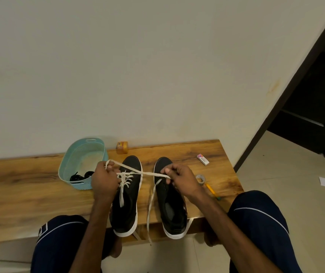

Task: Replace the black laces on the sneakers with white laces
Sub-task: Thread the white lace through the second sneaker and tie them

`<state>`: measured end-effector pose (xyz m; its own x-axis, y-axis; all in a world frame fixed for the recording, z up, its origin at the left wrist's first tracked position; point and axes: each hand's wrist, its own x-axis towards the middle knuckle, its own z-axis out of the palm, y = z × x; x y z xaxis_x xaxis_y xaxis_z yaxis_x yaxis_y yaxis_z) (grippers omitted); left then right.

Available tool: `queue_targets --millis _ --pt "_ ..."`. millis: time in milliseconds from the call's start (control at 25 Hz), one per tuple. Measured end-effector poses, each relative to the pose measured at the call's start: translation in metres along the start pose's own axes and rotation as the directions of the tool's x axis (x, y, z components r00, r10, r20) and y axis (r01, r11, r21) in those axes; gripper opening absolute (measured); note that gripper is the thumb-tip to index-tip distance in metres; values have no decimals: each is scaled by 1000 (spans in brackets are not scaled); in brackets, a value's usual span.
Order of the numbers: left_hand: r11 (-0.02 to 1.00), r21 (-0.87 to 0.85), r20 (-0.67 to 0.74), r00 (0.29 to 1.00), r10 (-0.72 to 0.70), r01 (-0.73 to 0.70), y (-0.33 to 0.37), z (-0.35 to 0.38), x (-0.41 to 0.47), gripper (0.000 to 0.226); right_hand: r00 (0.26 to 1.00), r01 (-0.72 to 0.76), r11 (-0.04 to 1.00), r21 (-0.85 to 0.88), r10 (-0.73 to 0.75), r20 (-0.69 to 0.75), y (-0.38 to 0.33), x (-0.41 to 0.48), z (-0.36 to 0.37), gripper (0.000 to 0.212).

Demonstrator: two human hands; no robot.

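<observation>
Half-laced sneaker (127, 203) sits just right of the basket (62, 170). Your left grip (104, 180) and right grip (183, 179) each pinch the white lace (149, 173); pull both ends evenly, no twists.

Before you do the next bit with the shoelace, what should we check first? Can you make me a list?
1. Left hand grips one end of the white lace: ok.
2. Right hand pinches the other end: ok.
3. The two ends cross over the laced sneaker: ok.
4. Every hole on that sneaker is filled: cannot tell, the left hand covers some.
5. Other sneaker has a white lace: not ok, none shows in it.
6. Black laces are out of the way in the basket: ok.
</observation>
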<state>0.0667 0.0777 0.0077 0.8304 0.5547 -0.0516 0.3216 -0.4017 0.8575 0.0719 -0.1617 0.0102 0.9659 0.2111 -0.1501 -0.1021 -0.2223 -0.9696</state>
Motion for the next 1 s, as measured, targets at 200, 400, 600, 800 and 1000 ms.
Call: queue_targets --millis 200,400,600,800,1000 --pt "823 503 69 962 264 -262 13 10 -23 47 1000 11 1000 -2 -11 -13 -7 1 -13 18" --pt "889 -62 556 724 407 -453 27 37 -52 22 982 115 972 -207 -79 171 -9 -7 -4 26" --pt "925 -81 596 726 342 -370 18 50 -58 17 994 105 946 -308 -100 31 -10 -8 -4 16" --pt "962 -141 629 730 269 -233 14 52 -53 20 990 137 922 -361 -133 36 -2 -5 -7 16" --pt "983 -22 436 883 175 -185 8 59 -49 19 967 -106 754 -649 230 110 21 11 -27 61"
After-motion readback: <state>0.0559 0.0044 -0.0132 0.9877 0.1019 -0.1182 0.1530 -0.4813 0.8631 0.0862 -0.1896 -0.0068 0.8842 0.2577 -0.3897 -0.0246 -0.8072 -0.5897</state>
